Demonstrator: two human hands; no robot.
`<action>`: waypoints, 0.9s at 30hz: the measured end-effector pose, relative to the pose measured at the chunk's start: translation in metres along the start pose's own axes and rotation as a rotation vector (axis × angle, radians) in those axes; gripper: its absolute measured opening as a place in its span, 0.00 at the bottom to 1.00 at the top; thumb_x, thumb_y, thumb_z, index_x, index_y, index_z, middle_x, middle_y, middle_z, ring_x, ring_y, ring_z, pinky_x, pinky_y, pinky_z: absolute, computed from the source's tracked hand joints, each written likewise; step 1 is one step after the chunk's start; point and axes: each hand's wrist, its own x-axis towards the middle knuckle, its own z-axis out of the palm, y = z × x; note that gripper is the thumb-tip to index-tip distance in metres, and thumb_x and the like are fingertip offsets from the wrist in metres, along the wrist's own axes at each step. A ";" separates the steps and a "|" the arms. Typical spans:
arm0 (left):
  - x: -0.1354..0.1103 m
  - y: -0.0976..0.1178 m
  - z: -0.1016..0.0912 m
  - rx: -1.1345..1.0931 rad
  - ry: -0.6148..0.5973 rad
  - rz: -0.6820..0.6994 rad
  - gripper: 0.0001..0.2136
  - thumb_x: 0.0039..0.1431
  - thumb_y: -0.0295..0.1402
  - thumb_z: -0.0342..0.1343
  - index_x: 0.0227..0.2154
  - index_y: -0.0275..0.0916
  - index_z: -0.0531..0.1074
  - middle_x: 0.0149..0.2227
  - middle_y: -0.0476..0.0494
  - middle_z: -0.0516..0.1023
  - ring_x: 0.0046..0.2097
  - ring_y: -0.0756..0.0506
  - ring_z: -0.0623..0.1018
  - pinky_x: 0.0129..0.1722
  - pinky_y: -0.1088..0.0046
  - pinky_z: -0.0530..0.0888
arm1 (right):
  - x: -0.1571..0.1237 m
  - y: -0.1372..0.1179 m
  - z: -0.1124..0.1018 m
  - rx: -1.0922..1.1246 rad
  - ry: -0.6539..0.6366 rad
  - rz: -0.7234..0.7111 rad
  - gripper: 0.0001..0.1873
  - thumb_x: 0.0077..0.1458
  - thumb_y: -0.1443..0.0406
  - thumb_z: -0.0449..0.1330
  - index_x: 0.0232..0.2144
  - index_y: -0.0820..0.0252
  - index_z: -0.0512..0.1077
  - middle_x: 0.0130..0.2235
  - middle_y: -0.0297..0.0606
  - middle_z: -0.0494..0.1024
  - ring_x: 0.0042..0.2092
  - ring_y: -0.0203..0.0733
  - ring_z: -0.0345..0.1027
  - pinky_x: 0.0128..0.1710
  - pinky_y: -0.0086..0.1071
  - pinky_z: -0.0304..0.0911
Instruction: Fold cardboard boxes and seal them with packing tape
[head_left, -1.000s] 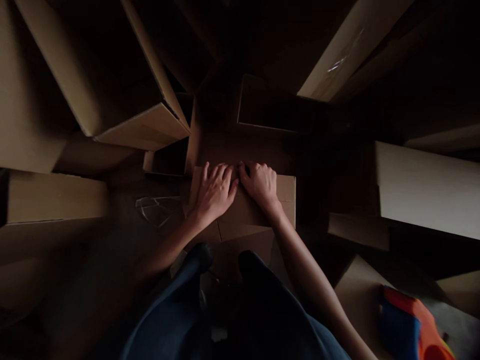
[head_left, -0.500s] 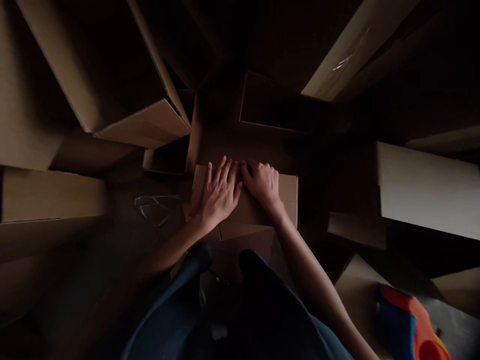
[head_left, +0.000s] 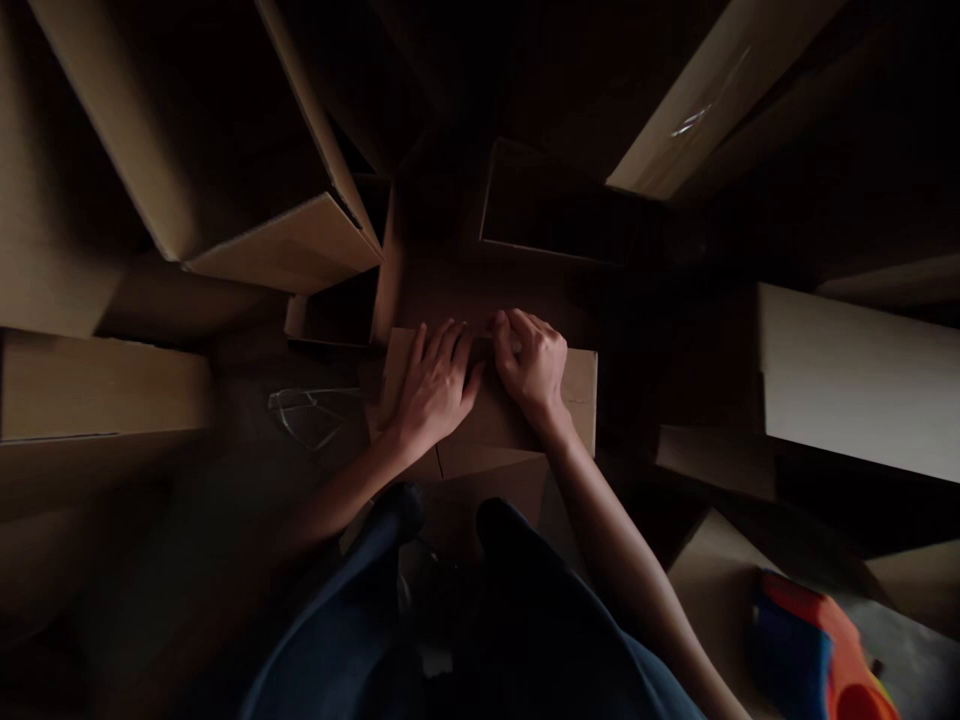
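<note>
Left hand, right hand on cardboard box, mark unreadable.

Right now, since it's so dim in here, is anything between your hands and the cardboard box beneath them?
Nothing visible: the left hand and right hand both lie directly on the cardboard box, with no object between.

Floor: dark, poorly lit (finish cannot be made out). Lying on it, centre: a flat cardboard box. Just left of that box: a crumpled piece of clear plastic. Left: a cardboard carton. Right: a white-faced carton. Top centre: an open carton. Lower right: a cardboard sheet, with a blue-and-orange plastic object resting on it.
</note>
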 end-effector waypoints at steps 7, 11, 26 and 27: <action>0.000 0.001 -0.003 -0.012 -0.013 -0.006 0.22 0.71 0.36 0.40 0.62 0.31 0.62 0.63 0.34 0.68 0.67 0.39 0.63 0.68 0.52 0.53 | -0.007 -0.002 -0.007 0.062 0.148 -0.086 0.17 0.67 0.63 0.47 0.28 0.57 0.69 0.27 0.37 0.73 0.31 0.39 0.65 0.35 0.36 0.59; 0.001 0.002 -0.004 -0.003 -0.029 -0.014 0.22 0.71 0.37 0.40 0.61 0.30 0.62 0.63 0.34 0.68 0.66 0.40 0.63 0.69 0.53 0.52 | -0.011 -0.004 -0.011 0.049 0.307 -0.102 0.20 0.67 0.64 0.44 0.23 0.56 0.63 0.23 0.35 0.66 0.27 0.38 0.59 0.32 0.36 0.58; 0.001 0.003 -0.006 -0.011 -0.029 -0.018 0.22 0.71 0.38 0.39 0.62 0.31 0.62 0.63 0.35 0.68 0.67 0.40 0.63 0.69 0.53 0.52 | -0.004 0.001 -0.013 0.545 0.358 0.295 0.25 0.68 0.53 0.46 0.23 0.58 0.66 0.19 0.28 0.58 0.21 0.31 0.51 0.23 0.30 0.48; 0.001 0.003 -0.007 -0.012 -0.029 -0.018 0.22 0.71 0.37 0.39 0.62 0.32 0.62 0.63 0.35 0.68 0.67 0.40 0.63 0.69 0.53 0.53 | -0.002 0.004 -0.013 0.585 0.395 0.350 0.25 0.68 0.52 0.45 0.23 0.57 0.65 0.18 0.28 0.57 0.21 0.31 0.49 0.23 0.29 0.47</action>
